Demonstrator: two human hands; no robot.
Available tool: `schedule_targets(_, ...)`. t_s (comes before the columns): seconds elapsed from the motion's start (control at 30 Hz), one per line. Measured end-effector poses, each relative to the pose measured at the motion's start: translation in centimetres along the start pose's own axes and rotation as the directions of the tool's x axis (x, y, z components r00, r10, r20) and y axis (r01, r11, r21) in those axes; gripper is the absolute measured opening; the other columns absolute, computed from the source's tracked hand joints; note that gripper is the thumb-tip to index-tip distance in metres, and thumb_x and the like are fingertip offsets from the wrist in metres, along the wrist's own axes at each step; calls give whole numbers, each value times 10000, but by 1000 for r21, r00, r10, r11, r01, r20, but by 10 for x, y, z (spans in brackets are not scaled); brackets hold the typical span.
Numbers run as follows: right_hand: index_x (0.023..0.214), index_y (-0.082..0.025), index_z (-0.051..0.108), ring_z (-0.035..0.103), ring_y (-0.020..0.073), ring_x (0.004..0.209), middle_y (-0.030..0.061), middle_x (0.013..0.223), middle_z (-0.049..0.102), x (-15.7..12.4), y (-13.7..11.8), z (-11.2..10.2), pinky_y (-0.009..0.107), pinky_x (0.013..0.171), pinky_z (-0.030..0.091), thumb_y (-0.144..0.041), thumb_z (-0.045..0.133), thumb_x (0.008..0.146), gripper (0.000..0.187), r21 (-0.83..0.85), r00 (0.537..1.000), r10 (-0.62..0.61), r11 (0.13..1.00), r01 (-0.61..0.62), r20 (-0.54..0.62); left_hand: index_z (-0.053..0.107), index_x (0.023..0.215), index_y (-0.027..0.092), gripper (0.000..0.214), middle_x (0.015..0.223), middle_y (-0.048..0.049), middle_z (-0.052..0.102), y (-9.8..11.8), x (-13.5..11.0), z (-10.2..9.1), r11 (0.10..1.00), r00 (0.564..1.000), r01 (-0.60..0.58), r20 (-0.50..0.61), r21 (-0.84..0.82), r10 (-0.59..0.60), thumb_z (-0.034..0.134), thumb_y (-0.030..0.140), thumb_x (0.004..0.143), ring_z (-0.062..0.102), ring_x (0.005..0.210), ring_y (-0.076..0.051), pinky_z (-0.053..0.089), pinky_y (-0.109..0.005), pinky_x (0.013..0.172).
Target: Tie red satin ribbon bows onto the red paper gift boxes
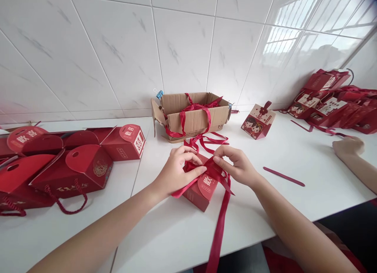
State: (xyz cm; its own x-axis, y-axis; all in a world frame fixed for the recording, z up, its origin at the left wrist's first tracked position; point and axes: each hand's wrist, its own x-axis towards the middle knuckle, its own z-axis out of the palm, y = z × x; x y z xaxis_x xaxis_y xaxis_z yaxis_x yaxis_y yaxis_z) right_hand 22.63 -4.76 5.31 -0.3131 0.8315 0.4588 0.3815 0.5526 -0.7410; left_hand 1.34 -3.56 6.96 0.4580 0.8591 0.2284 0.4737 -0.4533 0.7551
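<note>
A small red gift box (199,195) with white lettering stands on the white table in front of me. Red ribbon (219,226) wraps over its top, gathered there in what looks like a bow, and one long tail hangs past the table's front edge. My left hand (183,167) is closed, thumb and fingers pinching the ribbon at the left of the bow. From the right, my right hand (235,165) pinches the ribbon between thumb and forefinger. The box's upper face is partly hidden by the hands and ribbon.
Behind the box stands an open cardboard carton (193,123) holding loose red ribbon. Larger red boxes (85,167) with rope handles fill the left. A red-and-cream box (259,121), a flat red strip (284,176), more packages (330,102) and another person's hand (349,146) are at right.
</note>
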Motion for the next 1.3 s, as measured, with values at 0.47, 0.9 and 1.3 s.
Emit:
schedule_targets(0.47, 1113, -215, 546, 583, 170, 871, 65, 986, 627, -5, 1, 1, 355, 791, 505, -204, 563, 837, 277, 25, 990, -130, 991, 131, -52, 577, 879, 235, 204, 1058, -56, 569, 15, -14, 3, 919, 958, -226, -100, 322, 270, 661, 391, 778, 441, 1121, -264, 350, -451, 979)
schedule_targets(0.9, 1078, -227, 606, 616, 201, 992, 75, 1058, 674, -2, -1, 14, 384, 868, 506, -172, 557, 835, 254, -21, 974, -179, 984, 177, -136, 659, 880, 256, 154, 1081, -42, 593, 9, -7, 4, 986, 993, -87, -62, 140, 97, 603, 385, 817, 449, 1154, -255, 388, -448, 1006)
schedule_targets(1.3, 1038, -236, 625, 578, 147, 789, 31, 901, 654, -1, -3, 17, 297, 663, 492, 25, 451, 734, 437, -35, 954, -288, 958, 286, -82, 643, 891, 314, 155, 1112, 3, 578, 14, -1, -57, 948, 955, -166, 282, 271, 86, 613, 436, 800, 476, 1126, -230, 439, -353, 915)
